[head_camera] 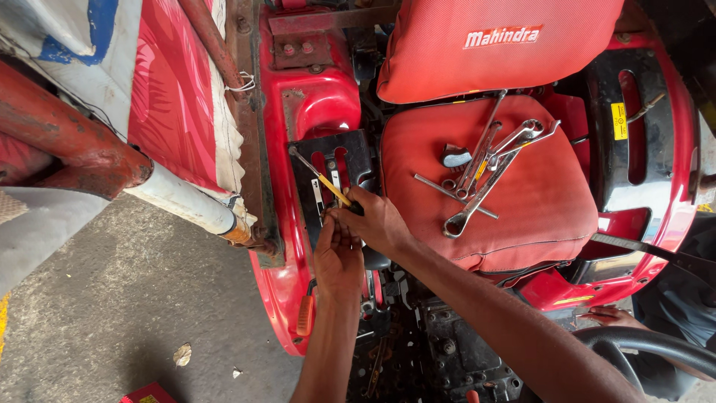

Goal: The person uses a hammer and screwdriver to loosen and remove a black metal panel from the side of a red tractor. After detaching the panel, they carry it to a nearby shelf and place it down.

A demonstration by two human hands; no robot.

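A red tractor (313, 97) fills the frame's centre, on grey concrete floor (112, 298) at lower left. Spanners (485, 160) lie on its seat (522, 209). At centre, the right hand (377, 222) pinches a screwdriver (322, 179), its long axis diagonal, tip pointing upper left over the black plate (350, 153). The left hand (337, 257) touches beside it, grip unclear.

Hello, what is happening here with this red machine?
A person leans over a red tractor. The right hand holds a yellow-handled screwdriver against the black slotted lever plate beside the seat, and the left hand steadies close under it. Several wrenches lie on the red seat cushion.
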